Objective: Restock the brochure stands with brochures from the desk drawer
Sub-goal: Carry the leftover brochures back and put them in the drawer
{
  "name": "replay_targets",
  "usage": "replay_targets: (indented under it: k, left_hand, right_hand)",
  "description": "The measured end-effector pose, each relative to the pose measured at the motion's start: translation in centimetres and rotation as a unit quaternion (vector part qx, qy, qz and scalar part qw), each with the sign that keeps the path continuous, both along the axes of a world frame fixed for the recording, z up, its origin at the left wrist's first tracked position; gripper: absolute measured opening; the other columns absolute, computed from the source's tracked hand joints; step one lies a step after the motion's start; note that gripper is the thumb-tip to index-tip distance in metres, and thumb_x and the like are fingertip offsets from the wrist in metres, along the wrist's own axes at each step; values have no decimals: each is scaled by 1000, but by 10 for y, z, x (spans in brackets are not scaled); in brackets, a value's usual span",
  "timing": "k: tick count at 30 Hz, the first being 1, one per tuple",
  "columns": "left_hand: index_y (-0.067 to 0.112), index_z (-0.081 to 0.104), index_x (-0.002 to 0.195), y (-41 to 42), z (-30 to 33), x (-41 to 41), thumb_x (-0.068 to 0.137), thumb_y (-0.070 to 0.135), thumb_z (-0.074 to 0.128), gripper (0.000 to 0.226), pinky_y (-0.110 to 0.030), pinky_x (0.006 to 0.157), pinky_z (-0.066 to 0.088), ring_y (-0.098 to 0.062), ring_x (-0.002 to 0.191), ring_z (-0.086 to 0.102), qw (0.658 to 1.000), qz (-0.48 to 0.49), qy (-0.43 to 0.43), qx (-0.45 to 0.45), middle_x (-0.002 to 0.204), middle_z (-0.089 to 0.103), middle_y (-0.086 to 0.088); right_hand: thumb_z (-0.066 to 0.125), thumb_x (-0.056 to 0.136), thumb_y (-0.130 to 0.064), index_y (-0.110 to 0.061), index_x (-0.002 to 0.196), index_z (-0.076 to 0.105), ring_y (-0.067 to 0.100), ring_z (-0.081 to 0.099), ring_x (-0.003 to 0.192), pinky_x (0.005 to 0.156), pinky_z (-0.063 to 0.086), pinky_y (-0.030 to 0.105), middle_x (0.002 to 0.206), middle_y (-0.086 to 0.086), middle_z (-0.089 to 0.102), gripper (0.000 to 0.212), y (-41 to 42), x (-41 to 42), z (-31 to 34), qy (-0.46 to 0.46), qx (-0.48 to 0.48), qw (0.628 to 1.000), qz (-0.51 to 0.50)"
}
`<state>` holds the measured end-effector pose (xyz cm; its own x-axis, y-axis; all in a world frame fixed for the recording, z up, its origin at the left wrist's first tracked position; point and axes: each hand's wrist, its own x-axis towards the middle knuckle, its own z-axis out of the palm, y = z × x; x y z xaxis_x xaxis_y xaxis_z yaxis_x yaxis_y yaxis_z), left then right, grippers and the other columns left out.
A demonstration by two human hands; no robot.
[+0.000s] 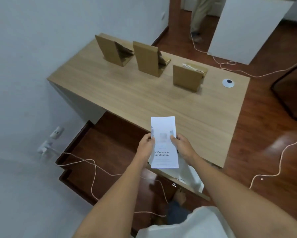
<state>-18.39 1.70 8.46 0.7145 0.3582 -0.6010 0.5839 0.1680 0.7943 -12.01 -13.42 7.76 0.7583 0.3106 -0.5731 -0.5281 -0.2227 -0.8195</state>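
Note:
A white brochure stack [163, 127] with dark print is held upright over the desk's near edge. My left hand [146, 145] grips its left edge and my right hand [182, 146] its right edge. Three cardboard brochure stands line the far side of the wooden desk [120, 93], seen from behind: the left stand [108, 49], the middle stand [146, 59] and the right stand [186, 78]. Paper shows in the right stand's pocket. The open desk drawer [190, 176] lies below my right forearm, with some white paper visible in it.
A white disc with a dark spot [228, 82] sits at the desk's far right. Pale cables [85, 162] trail over the dark wood floor from wall sockets [56, 133]. A white panel [247, 28] and another person's legs [198, 16] are beyond the desk. A dark chair [292, 93] stands right.

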Motion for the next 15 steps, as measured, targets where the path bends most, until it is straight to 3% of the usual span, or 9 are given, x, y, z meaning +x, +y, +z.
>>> replay_targets:
  k: [2, 7, 10, 13, 15]
  left_hand:
    - [23, 70, 106, 0, -4, 8, 99, 24, 56, 16, -38, 81, 54, -21, 92, 72, 1000, -24, 1, 0, 111, 77, -9]
    - [24, 69, 103, 8, -10, 36, 103, 16, 51, 20, -38, 92, 54, -22, 98, 70, 999, -52, 1, 4, 111, 76, -4]
    - [22, 68, 107, 14, -12, 50, 104, 14, 50, 20, -34, 85, 54, -20, 96, 69, 997, -73, 15, 14, 114, 75, -6]
    - [16, 66, 115, 17, -14, 64, 106, 15, 47, 21, -26, 66, 56, -15, 85, 72, 996, -89, 23, 2, 108, 76, -3]
    - [18, 66, 114, 18, -16, 71, 106, 17, 46, 21, -27, 68, 60, -15, 85, 74, 994, -103, 29, 0, 106, 77, -2]
  right_hand:
    - [53, 103, -24, -17, 95, 63, 22, 66, 83, 76, 50, 34, 97, 5, 72, 15, -4, 3, -7, -1, -11, 1000, -21]
    - [53, 103, -25, 0, 111, 61, 24, 67, 86, 76, 52, 35, 101, 9, 72, 27, 0, 16, -25, 10, -2, 998, -66]
    - [52, 104, -23, 0, 114, 61, 23, 67, 86, 72, 51, 32, 105, 12, 73, 27, 4, 21, -26, 25, 7, 996, -89]
    - [53, 103, -25, -1, 109, 62, 24, 67, 88, 79, 51, 36, 111, 18, 74, 27, 8, 26, -31, 33, 7, 991, -128]
    - [53, 102, -28, -4, 106, 63, 25, 68, 88, 83, 53, 39, 113, 19, 73, 26, 12, 26, -32, 32, 6, 989, -144]
